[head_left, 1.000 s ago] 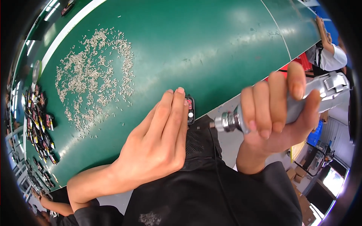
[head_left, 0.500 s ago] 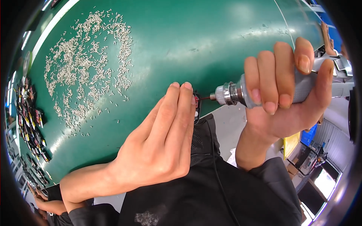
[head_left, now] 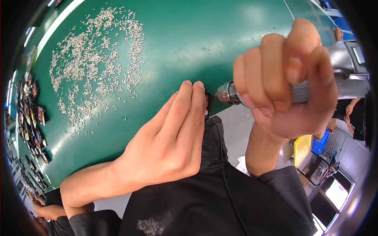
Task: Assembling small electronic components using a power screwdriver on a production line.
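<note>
My left hand [head_left: 167, 137] is closed, its fingers pressed together around a small black part [head_left: 207, 104] with a touch of red, at the near edge of the green table. Most of that part is hidden behind the fingers. In my right hand [head_left: 275, 78] lies a grey electric screwdriver [head_left: 227, 93] with a ribbed metal collar, held level and facing left. Its short visible bit meets the black part's right side; whether it sits on a screw I cannot make out. The right thumb is blurred by motion.
Loose small silver screws [head_left: 84, 65] are spread over the left of the green table [head_left: 189, 31]. Several black parts with red and yellow marks [head_left: 31, 118] lie in a heap at the far left. A black cord [head_left: 226, 188] runs down over my dark clothing. Other people's arms show at both sides.
My right hand has moved left with the screwdriver, so its collar is closer to the black part and less of the bit shows. My left hand keeps its hold.
</note>
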The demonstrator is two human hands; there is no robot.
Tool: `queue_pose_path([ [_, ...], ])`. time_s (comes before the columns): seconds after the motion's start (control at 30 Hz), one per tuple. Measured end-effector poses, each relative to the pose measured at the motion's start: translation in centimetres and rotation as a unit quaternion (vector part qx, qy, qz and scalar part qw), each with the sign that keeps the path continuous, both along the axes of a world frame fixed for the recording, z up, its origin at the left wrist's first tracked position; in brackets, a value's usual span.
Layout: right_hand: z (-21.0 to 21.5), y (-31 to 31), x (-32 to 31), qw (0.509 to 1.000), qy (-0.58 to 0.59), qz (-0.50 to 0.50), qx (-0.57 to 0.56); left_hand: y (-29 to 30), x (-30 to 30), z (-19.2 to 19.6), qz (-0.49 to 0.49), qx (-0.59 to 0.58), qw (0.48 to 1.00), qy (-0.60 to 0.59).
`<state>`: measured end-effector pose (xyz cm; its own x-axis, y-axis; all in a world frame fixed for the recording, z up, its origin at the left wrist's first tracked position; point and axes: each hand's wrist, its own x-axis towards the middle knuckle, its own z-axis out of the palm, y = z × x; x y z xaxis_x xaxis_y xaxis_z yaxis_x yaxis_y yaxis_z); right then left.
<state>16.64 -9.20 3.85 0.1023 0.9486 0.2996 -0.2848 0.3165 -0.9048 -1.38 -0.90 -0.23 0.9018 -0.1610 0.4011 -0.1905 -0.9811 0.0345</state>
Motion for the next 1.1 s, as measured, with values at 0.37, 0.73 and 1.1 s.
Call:
queue_pose_path([
  [0.37,-0.5,1.0,-1.7,0.998,-0.013,-0.052,0.035,1.0,-1.1,1.5,0.0,0.001,0.998,0.063],
  [0.73,-2.9,-2.2,-1.7,0.959,0.224,-0.118,0.127,10.3,-13.4,3.9,0.348,-0.043,0.937,-0.011],
  [1.1,-5.2,-0.2,-4.6,0.92,0.364,-0.138,0.051,15.8,-12.7,4.0,0.394,-0.034,0.918,-0.034],
])
